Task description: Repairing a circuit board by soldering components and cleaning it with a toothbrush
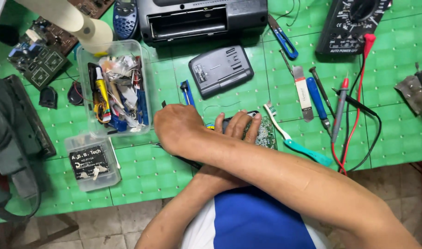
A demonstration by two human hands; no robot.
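Your left hand (236, 127) presses spread fingers flat onto a green printed circuit board (265, 133) at the green gridded mat's (146, 175) near centre, while your right hand (176, 127), crossed over it, is curled, its grip hidden. Left stands a clear plastic parts box (114, 87); right lies a white-and-teal toothbrush (296, 143).

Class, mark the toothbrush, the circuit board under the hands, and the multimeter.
toothbrush (297, 146): head view, on its teal handle.
circuit board (266, 133): head view, on its bare right part.
multimeter (347, 27): head view, on its dark body.
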